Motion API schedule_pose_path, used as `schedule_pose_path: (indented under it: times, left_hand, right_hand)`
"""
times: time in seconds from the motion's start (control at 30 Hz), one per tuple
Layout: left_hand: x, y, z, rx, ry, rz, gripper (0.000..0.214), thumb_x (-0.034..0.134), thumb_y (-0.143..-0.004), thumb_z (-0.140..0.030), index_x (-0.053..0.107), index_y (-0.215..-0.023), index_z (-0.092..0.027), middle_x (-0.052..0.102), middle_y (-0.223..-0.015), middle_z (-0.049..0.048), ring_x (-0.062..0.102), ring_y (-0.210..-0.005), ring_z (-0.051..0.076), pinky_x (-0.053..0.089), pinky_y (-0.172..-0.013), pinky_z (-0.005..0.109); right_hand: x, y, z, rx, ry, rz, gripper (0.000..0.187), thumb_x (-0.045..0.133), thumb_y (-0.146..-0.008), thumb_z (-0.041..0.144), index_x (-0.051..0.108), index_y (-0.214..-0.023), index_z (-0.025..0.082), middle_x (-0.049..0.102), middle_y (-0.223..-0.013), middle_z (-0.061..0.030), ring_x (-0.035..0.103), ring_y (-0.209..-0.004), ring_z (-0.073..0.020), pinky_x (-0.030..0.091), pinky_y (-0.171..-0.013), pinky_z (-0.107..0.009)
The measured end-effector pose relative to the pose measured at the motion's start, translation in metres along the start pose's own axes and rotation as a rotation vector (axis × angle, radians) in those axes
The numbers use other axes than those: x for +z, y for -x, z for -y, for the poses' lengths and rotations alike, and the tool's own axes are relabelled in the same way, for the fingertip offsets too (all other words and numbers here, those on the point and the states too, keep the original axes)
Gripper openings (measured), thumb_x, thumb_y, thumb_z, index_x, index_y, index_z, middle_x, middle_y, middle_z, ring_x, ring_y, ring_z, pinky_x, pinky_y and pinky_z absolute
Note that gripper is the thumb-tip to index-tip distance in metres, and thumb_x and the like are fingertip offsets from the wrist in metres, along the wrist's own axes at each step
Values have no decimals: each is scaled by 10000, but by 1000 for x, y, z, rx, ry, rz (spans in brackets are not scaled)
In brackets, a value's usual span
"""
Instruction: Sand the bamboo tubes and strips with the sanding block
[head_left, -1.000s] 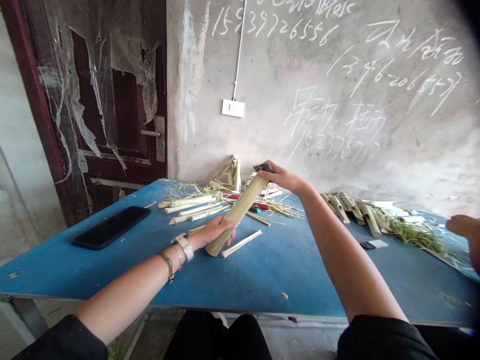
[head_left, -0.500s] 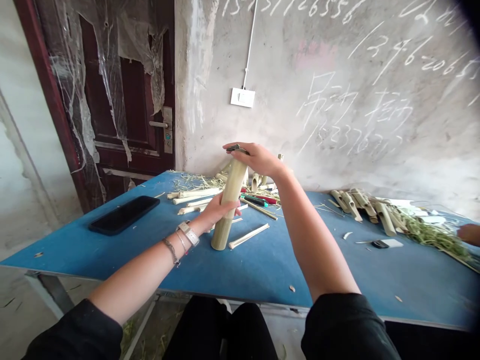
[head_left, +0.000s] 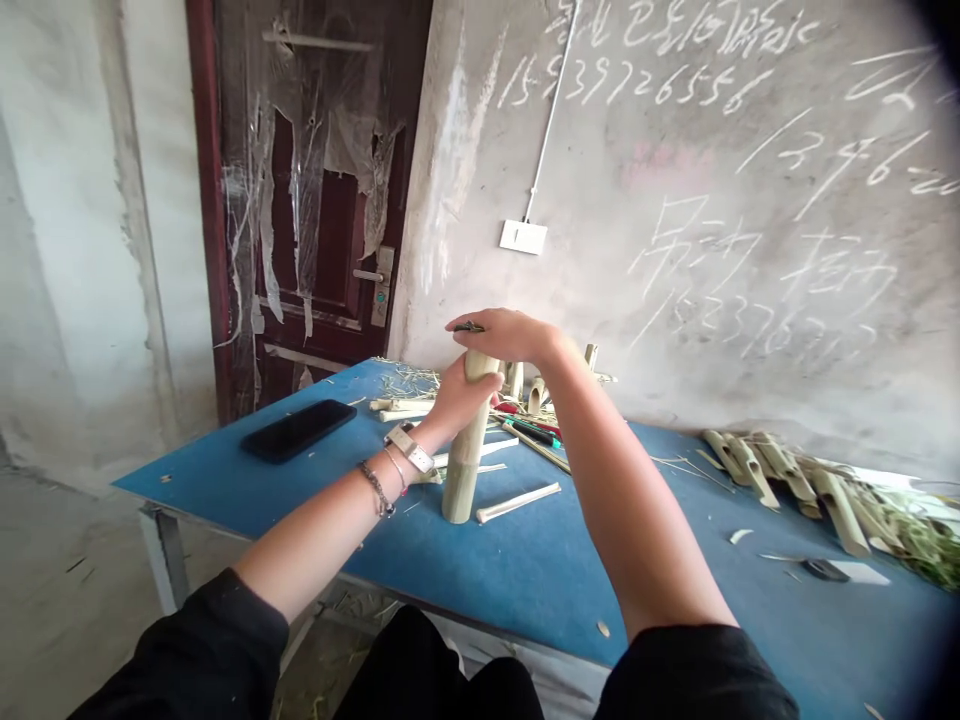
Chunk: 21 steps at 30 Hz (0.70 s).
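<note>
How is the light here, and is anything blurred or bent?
Head view: soft, even daylight, faint shadows on the blue table, no glare. The wide lens tilts the door and darkens the top right corner. The left hand gripping the upright bamboo tube and the right hand holding a small dark tool on its top look sharp; the chalk writing softens toward the right edge.

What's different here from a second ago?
The bamboo tube has been tipped from a slant to upright, base on the blue table. The left hand slid from its lower end up near the top. The right hand stays on the top end with the dark tool. The phone is unmoved.
</note>
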<state>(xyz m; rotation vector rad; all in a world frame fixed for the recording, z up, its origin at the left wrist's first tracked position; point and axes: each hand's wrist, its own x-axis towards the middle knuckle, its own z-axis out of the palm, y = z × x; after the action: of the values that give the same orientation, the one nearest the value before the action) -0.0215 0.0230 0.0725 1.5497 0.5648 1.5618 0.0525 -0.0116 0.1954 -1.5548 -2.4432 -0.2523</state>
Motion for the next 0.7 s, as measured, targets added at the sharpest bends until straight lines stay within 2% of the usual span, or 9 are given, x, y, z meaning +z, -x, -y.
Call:
schedule_pose_path:
  times: [0.1,0.3,0.5,0.57,0.7]
  left_hand:
    - [3,0,3,1,25,31,118,595,-674,-219,527,-759,-173,542,-511,-44,515,-456,113,410,-467,218]
    - [8,-4,4,-56,74,31,86,604,-667,-205,531,-695,-167,539,-476,-36,500,-426,105,382,-448,201]
    - [8,-5,5,-74,94,-20,119,644,-687,-224,546,-707,-160,531,-476,-36,500,-430,113,380,-440,210]
    - [6,-6,5,-59,98,-46,113,642,-705,-222,558,-739,-155,548,-506,-30,520,-469,119,402,-469,217]
    - [1,-7,5,-38,92,-114,88,624,-730,-194,577,-784,-143,583,-597,-17,551,-549,116,421,-527,214]
  right_hand:
    - [4,-1,-4,7,-12,-25,371,420,-948,293,616,-1246,191,628,-1250,-83,589,-1126,-272,443,-897,-348]
    - [30,14,-18,-83,-59,-369,370,382,-953,275,625,-1222,202,673,-1173,-71,625,-1068,-274,459,-857,-362]
    - [48,10,-25,-147,-109,-532,355,384,-937,262,647,-1169,206,693,-1115,-61,645,-1018,-241,479,-836,-343]
    - [57,8,-24,-213,-176,-603,372,366,-923,224,636,-1178,213,672,-1166,-40,620,-1074,-207,470,-893,-326]
    - [74,5,-16,-308,-363,-769,435,323,-886,154,610,-1209,209,610,-1275,-21,506,-1240,-146,346,-1086,-319]
